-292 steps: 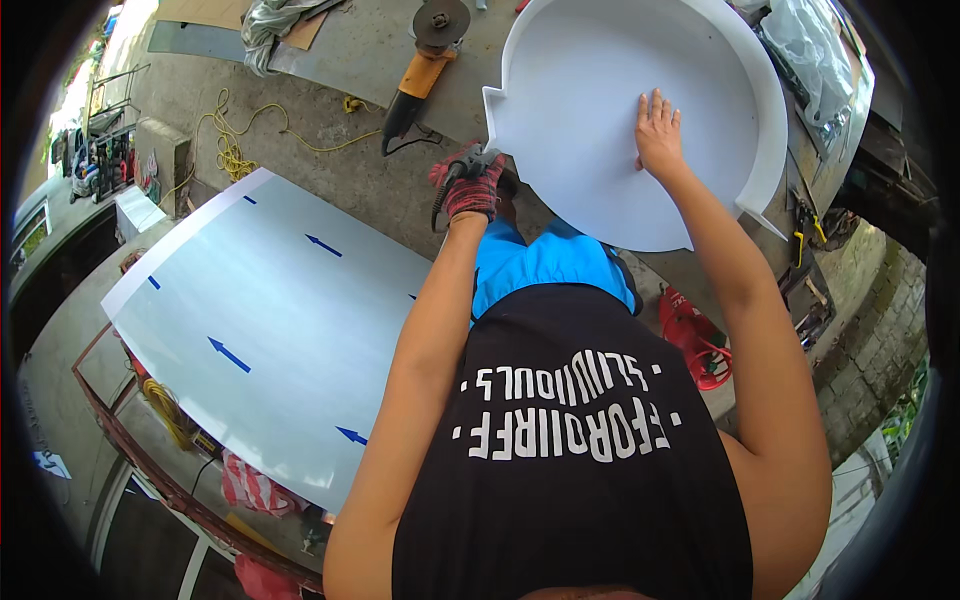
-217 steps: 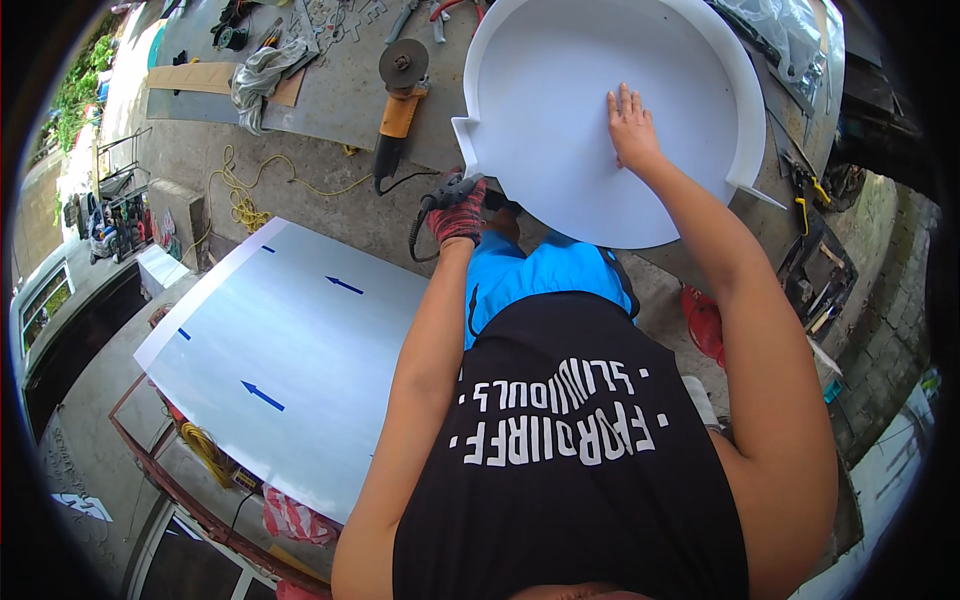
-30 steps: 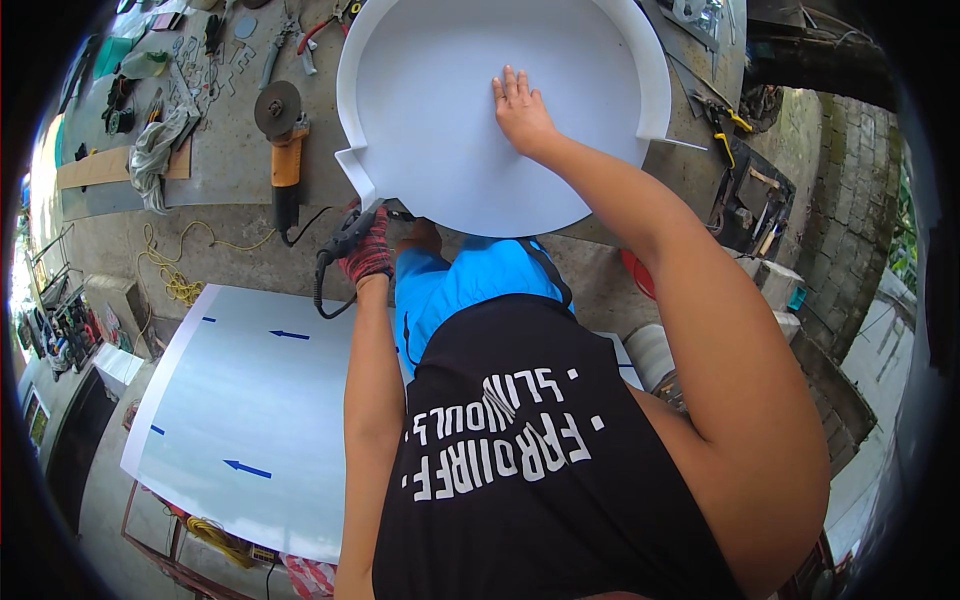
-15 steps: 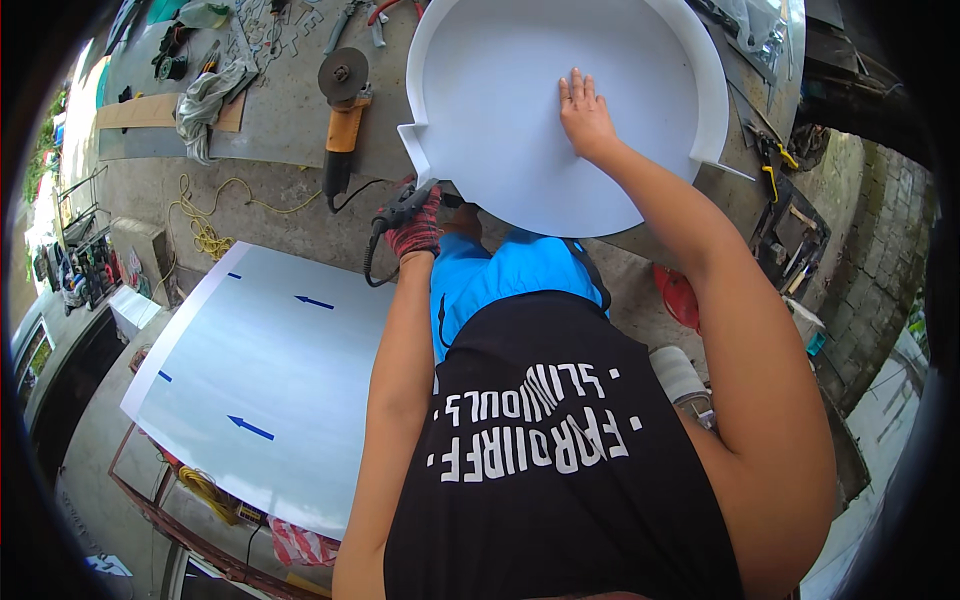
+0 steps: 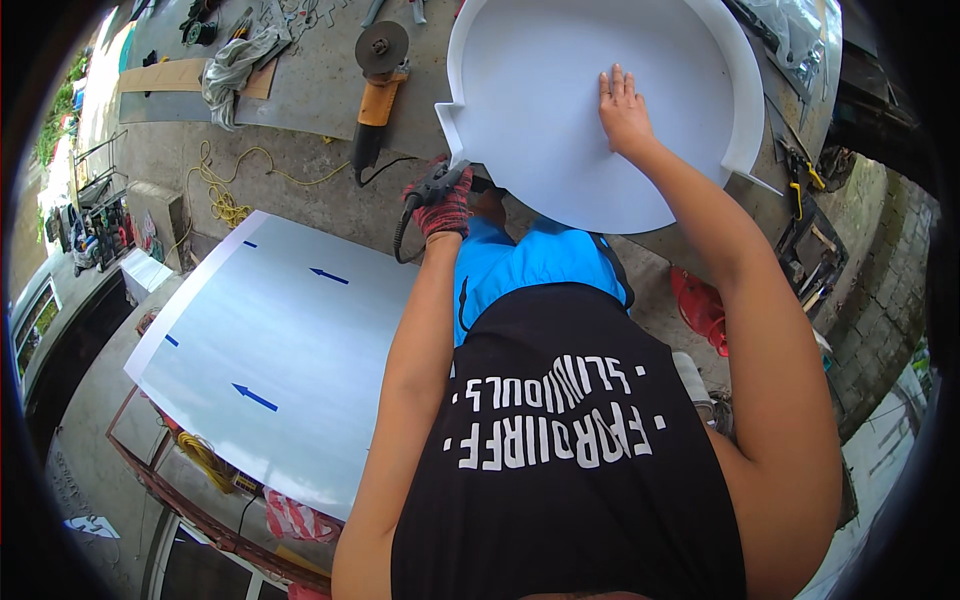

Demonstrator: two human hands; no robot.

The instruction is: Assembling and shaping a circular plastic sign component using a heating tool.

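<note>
My left hand (image 5: 443,212), in a red and black knit glove, is closed around a dark grey corded power tool (image 5: 432,188). A coiled black cord hangs from the tool, whose front end is at the lower left edge of a large round white panel (image 5: 560,110). Whether the tool touches the panel I cannot tell. A raised white strip (image 5: 455,70) runs along part of the panel's rim, bent outward at both ends. My bare right hand (image 5: 627,115) lies flat on the panel, fingers stretched out.
An orange angle grinder (image 5: 376,105) lies on the grey worktable (image 5: 310,95), left of the panel. Yellow-handled pliers (image 5: 793,185) lie at right. A pale blue sheet with dark arrows (image 5: 290,330) spreads at my left. Yellow cord (image 5: 228,210) and a red object (image 5: 698,305) are lower down.
The view has shifted, so everything sits farther right and most things slightly higher. Both hands keep nearly the same places against the panel.
</note>
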